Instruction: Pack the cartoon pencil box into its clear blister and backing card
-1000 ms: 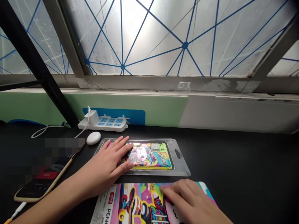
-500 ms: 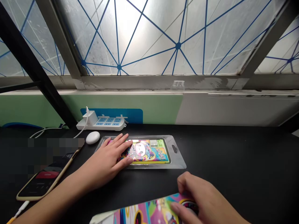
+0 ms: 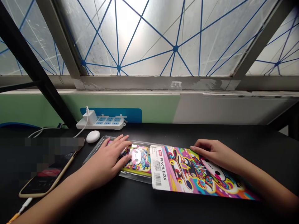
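My left hand [image 3: 112, 160] lies flat with fingers spread on a colourful pencil box [image 3: 137, 159]. The box sits in a clear plastic blister tray [image 3: 135, 178] on the black desk, and its left part is under my hand. To the right, my right hand [image 3: 211, 152] pinches the upper edge of a bright printed card [image 3: 187, 171] marked "PENCIL BOX", with a barcode on its white end. The card's left end covers the right part of the tray and box. Its right end reaches under my right forearm.
Left of my arm lies a phone [image 3: 48, 179] with a cable plugged in. A white oval object [image 3: 92, 137] rests behind my left hand, near a white power strip [image 3: 105, 123]. A clear cup [image 3: 176, 85] stands on the window ledge at the back.
My right hand has brought the card up from the near edge, turned it and laid it partly over the tray. The tray has shifted left and tilted slightly; my left hand stays on the box.
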`<state>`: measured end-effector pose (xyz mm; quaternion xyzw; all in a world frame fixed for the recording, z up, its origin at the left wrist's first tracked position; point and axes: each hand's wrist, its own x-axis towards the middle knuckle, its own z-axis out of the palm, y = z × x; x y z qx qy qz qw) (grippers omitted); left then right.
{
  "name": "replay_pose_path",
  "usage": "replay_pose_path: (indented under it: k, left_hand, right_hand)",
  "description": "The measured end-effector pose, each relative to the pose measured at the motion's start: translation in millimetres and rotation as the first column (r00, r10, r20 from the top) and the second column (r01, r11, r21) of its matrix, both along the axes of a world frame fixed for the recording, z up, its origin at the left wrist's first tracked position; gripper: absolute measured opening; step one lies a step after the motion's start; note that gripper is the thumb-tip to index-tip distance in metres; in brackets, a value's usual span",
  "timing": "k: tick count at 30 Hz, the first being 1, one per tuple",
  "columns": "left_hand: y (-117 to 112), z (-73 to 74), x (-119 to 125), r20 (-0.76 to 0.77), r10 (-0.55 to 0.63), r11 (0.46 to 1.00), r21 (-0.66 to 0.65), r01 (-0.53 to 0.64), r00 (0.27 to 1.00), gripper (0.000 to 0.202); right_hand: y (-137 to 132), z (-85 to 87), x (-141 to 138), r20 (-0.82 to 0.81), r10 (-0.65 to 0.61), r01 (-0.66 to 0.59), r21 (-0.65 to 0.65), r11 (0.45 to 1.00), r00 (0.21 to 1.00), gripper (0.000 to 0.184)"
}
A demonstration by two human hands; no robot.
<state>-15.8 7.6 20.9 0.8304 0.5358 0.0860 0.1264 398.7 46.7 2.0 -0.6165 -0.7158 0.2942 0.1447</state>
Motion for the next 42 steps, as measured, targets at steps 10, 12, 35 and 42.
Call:
replay_pose_path:
  k: [10,12,35,42]
  left_hand:
    - [1.0,-4.9,-4.2,-0.023,-0.031,0.998,0.047,0.032,0.999,0.051]
    - [1.0,-5.2,-3.3,-0.033,-0.028,0.998,0.052,0.03,0.999,0.052]
    - [1.6,-2.6,-3.6,-0.082,-0.042,0.997,0.054,0.046,0.996,0.053]
    - [-6.7,-1.0,8.9,-0.029,0.014,1.0,-0.006,-0.015,0.999,0.055]
  right_hand:
    - [-0.7,9.3,0.2,0.086,-0.01,0.006,0.05,0.999,0.996,0.05]
    - [-5.3,10.0,-10.0,0.068,0.008,-0.016,0.115,0.993,0.998,0.049]
    - [-0.1,13.1,7.9,0.001,-0.086,0.086,-0.011,0.996,0.996,0.051]
    - [-9.4,13.8,-10.8,-0.101,-0.113,0.109,-0.043,0.993,0.988,0.05]
